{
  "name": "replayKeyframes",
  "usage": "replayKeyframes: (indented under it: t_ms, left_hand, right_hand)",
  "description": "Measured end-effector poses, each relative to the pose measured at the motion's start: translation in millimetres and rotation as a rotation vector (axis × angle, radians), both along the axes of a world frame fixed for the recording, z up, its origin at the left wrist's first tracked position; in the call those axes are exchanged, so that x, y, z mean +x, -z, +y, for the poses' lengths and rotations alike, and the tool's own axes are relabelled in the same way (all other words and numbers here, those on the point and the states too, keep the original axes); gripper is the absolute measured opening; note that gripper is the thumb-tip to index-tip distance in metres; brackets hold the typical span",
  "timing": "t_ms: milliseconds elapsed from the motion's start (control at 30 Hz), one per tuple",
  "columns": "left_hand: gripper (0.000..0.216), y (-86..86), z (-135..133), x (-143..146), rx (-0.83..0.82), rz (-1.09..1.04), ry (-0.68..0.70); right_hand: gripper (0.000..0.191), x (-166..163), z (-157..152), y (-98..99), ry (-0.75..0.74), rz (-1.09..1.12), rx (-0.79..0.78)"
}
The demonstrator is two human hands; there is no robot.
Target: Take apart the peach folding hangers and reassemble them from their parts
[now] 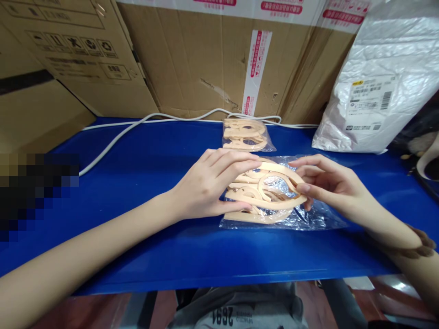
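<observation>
A beige folding clothes hanger (270, 201) lies on top of a clear plastic bag (318, 219), with more beige pieces of the same kind beneath it. My left hand (209, 185) spans the hanger's left end, fingers along the far side and thumb at the near side. At the right end, my right hand (329, 183) pinches the hanger between thumb and fingers. Parts of the hanger under my left fingers are hidden. Just beyond, a smaller clear bag (269, 137) holds similar beige hangers.
Everything lies on a blue table (164, 260). Cardboard boxes (206, 59) line the back, and a white cable (126, 130) runs before them. A silvery-white parcel (370, 91) with a label stands back right. A pixelated dark area covers the left edge.
</observation>
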State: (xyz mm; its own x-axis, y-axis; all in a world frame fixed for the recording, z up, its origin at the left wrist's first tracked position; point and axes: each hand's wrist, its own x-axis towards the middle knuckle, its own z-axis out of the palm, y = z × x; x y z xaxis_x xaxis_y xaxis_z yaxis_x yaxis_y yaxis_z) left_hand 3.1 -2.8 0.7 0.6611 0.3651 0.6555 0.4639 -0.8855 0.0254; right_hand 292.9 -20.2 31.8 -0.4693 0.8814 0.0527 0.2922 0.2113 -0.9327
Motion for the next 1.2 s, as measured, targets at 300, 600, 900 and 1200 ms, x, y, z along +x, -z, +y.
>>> replayKeyframes:
  t_ms: [300, 600, 900, 1200]
  left_hand:
    - [0.059, -1.3, -1, 0, -0.047, 0.007, 0.000]
    - [0.057, -1.8, 1, -2, -0.024, 0.025, 0.010]
    - [0.047, 2.0, -2, 1, 0.106, -0.041, -0.088]
    - [0.042, 2.0, -29, 17, 0.479, 0.206, 0.322]
  right_hand:
    - [0.038, 6, -2, 2.6, 0.010, -0.094, 0.057]
    - [0.035, 6, -5, 4.1, -0.030, -0.190, 0.150]
    - [0.036, 0, -5, 2.8, 0.053, -0.158, 0.160]
    - [0.036, -11, 0, -5.1, 0.205, -0.064, 0.129]
